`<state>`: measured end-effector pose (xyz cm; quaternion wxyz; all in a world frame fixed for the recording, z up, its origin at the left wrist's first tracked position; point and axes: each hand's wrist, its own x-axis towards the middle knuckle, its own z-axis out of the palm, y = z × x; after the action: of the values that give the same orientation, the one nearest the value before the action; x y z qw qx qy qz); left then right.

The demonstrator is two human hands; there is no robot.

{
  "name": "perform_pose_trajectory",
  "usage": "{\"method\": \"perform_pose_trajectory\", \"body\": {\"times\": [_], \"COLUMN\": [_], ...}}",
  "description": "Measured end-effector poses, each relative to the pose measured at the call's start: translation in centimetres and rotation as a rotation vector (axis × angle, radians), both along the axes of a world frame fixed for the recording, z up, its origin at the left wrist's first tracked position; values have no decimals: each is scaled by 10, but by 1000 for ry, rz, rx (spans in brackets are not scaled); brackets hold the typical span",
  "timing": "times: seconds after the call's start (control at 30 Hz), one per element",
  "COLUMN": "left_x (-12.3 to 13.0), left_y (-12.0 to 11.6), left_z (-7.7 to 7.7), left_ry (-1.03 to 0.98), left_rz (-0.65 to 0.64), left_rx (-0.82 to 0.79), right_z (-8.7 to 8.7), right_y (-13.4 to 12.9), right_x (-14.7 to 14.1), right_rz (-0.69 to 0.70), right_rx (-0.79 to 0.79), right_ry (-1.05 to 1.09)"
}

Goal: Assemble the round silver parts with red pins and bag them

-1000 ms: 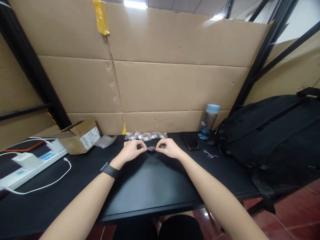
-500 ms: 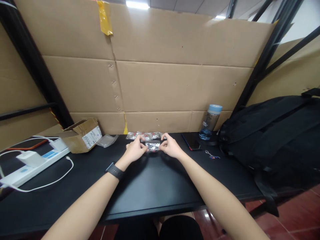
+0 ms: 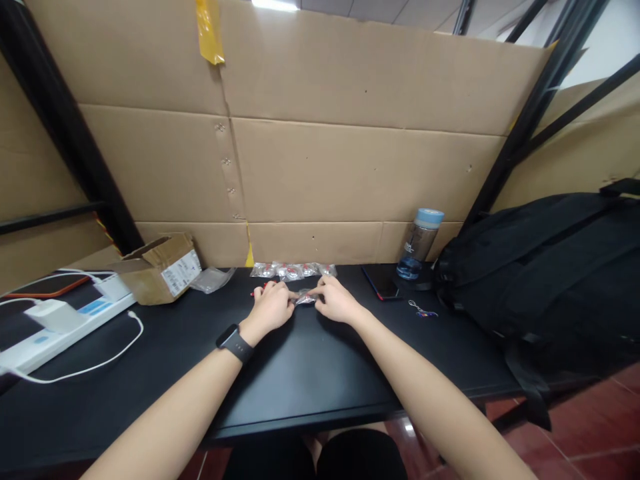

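- A small clear packet (image 3: pixel 306 297) with a little red on it is low over the table (image 3: pixel 310 380) or lying on it, between the two hands; exactly how it rests is hard to tell.
- At the packet's left end is the left hand (image 3: pixel 273 308), fingers bent and narrowly spaced, the tips touching that end; whether they pinch it or only press it, I cannot tell.
- At the packet's right end is the right hand (image 3: pixel 337 301), index finger stretched to the edge and thumb just below, a narrow gap between; whether it grips cannot be told.
- Just left of the packet, partly hidden by the left hand, is something small and red (image 3: pixel 257 292).
- Just beyond the packet runs a row of similar shiny packets (image 3: pixel 294 271) with red marks.
- Left of the packet and nearer the person, a dark watch (image 3: pixel 235 343) circles the left wrist.
- Farther left of the packet come a clear plastic bag (image 3: pixel 213 281), an open cardboard box (image 3: pixel 153 275) with a white label, then a white power strip (image 3: pixel 107 313).
- Right of the packet lie a dark phone (image 3: pixel 381 283) and a small charm (image 3: pixel 425 312); a blue-lidded bottle (image 3: pixel 421 243) stands farther off.
- Farthest right of the packet sits a black backpack (image 3: pixel 540 267).
- Well behind the packet rises a cardboard wall (image 3: pixel 325 167).
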<state>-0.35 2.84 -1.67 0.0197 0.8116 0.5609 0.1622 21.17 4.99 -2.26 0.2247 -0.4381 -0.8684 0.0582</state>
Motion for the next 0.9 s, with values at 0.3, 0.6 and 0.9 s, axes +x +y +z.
{"method": "perform_pose_trajectory", "body": {"times": [0.3,0.6,0.9], "left_x": [1,4,-1], "left_y": [-3,6,14], "left_z": [0,-3,-5], "left_ry": [-49,-327,-513], "left_rz": [-86,-91,-182], "left_rx": [48,-50,-259], "right_z": [2,14,8], "right_y": [-4,-1,9], "right_x": [-5,4,16], "right_rz": [-20,-88,148], "right_rx": [15,-118,-548], "right_ry": [-19,231,579]}}
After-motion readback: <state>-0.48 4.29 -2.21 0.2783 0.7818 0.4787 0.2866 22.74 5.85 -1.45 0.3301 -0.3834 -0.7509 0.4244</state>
